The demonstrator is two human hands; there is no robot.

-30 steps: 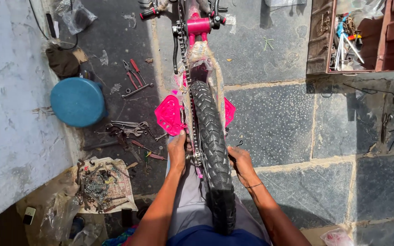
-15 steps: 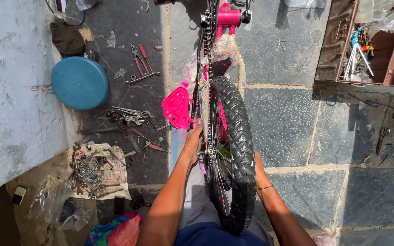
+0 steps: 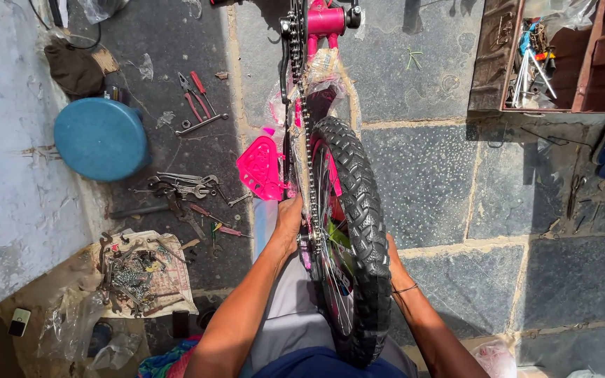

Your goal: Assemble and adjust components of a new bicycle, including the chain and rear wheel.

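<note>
Head view: left hand (image 3: 290,218) clamped on the one pink bicycle (image 3: 316,42) beside its single tyre (image 3: 358,210); right hand's grip hidden; bare stone floor (image 3: 442,182) at three o'clock.

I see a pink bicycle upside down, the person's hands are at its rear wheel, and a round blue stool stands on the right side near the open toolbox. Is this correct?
Not quite. In the head view the round blue stool stands on the left, by the pale wall, not near the open toolbox, which is at the upper right. The rest holds: the left hand is at the rear wheel of the pink bicycle; the right hand is mostly hidden behind it.
</note>
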